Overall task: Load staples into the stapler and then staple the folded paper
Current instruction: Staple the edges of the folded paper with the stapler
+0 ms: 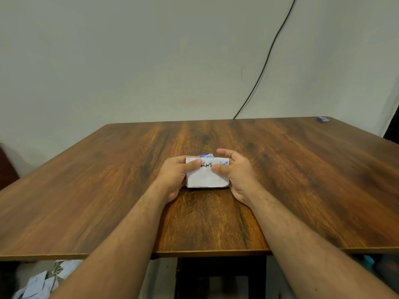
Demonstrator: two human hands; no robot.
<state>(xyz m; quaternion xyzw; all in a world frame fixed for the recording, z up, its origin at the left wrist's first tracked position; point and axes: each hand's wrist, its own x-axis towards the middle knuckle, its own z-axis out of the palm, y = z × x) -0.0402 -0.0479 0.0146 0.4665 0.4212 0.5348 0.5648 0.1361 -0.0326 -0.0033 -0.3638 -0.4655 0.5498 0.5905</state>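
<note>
Folded paper (207, 175) pinched at both ends: left hand (176, 176), right hand (235, 174) fingers closed.

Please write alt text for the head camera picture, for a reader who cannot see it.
Two bare hands, left hand and right hand, hold a folded white paper with handwriting on a brown wooden table. A small blue box lies at the far right corner.

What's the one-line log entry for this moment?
left hand: pinching folded paper | right hand: pinching same paper | paper: on table | stapler: not identifiable
</note>
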